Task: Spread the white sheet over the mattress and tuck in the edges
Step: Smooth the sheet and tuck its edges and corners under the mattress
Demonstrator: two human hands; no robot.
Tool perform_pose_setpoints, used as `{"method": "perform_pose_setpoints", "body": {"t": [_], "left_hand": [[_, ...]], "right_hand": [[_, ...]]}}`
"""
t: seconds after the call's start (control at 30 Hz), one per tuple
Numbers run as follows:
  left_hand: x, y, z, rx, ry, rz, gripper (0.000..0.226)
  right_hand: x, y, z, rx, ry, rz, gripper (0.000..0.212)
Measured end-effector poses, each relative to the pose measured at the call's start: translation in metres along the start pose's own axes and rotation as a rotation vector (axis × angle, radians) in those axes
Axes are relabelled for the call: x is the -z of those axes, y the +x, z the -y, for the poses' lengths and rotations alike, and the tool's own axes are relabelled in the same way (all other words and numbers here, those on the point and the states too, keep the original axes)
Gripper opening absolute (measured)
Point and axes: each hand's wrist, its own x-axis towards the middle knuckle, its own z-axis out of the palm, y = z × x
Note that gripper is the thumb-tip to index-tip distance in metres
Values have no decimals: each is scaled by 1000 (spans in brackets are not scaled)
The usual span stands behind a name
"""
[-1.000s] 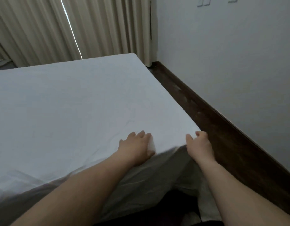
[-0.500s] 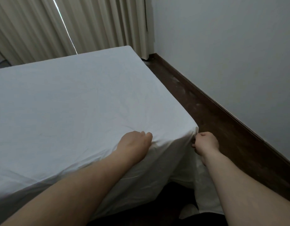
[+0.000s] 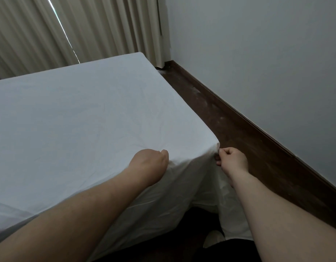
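The white sheet [image 3: 84, 118], soft, light and easily creased, is spread over the mattress and gripped at its near corner by the left hand [image 3: 149, 163] and pinched by the right hand [image 3: 232, 160], where hold seems best taken.

We find no text, label, brand, number or sign that can be read anywhere in this view.
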Motion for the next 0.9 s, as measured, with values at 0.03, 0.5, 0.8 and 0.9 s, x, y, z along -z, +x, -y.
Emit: {"method": "perform_pose_setpoints", "body": {"t": [0.03,0.5,0.8,0.9], "left_hand": [[0,1,0,-1,-3,-2,13],[8,8,-20,-79,100,52,10],[9,0,-15,-121,86,40,17],[6,-2,-15,-88,40,3,10]], "right_hand": [[0,1,-1,-9,-15,22,19],[-11,17,-11,-91,-116,-21,25],[-10,12,6,-21,-95,-182,20],[-10,15,-17,-365,-38,20,20]]}}
